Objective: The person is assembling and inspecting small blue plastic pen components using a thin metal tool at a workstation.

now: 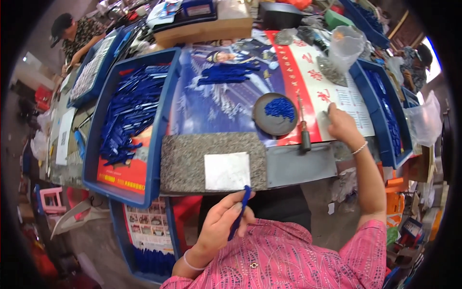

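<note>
A slim blue plastic strip (pixel 239 212) is gripped in the left hand (pixel 222 222), pinched between thumb and curled fingers and held nearly upright, close to the chest, below the near edge of the counter (pixel 298 166). The left wrist is bent inward and a thin pale band is worn on it. The right arm is stretched forward over the counter; the right hand (pixel 340 123) is laid knuckles-up on a glossy printed poster (pixel 226 103) of blue, red and white, with its fingers curled down onto the sheet. Whether something small is pinched beneath those fingers cannot be told. A beaded bracelet is seen at that wrist.

Just left of the right hand, a screwdriver (pixel 303 127) with a dark handle is laid lengthwise on the poster, and beside it a round, shallow grey dish (pixel 262 120) is set, holding a small heap of blue pieces (pixel 280 108). At the near edge a speckled, coarse grey slab (pixel 185 161) is placed, with a smooth white square plate (pixel 227 170) resting on it. To the left, a deep blue plastic tray (pixel 159 144) is filled with many long blue strips (pixel 130 113) lying loosely heaped. A smaller bundle of blue strips (pixel 226 73) is left on the poster farther back. At the right a second blue tray (pixel 402 139) is seen, and behind it a crumpled clear plastic bag (pixel 345 45).
</note>
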The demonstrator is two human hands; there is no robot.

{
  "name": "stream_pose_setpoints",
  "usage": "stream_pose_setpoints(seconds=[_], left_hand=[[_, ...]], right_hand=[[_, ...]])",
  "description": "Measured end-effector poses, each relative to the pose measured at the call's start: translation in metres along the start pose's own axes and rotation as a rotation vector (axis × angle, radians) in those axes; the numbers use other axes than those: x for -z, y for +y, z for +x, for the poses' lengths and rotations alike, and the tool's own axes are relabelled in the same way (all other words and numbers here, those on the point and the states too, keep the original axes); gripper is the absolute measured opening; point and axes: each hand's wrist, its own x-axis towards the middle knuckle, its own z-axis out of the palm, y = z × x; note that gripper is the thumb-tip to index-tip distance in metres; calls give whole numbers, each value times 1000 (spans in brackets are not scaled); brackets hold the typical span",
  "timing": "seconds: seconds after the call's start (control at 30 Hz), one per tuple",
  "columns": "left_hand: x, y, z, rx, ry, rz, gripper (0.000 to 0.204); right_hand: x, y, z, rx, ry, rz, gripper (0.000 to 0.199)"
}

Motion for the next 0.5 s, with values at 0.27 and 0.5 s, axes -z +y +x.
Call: stream_pose_setpoints(seconds=[0.27,0.5], left_hand=[[1,-10,7,68,38,-141,29],[0,-16,18,144,50,-239,24]], right_hand=[[57,-46,-74,-151,310,1132,15],[38,-142,-125,-36,-194,1909,14]])
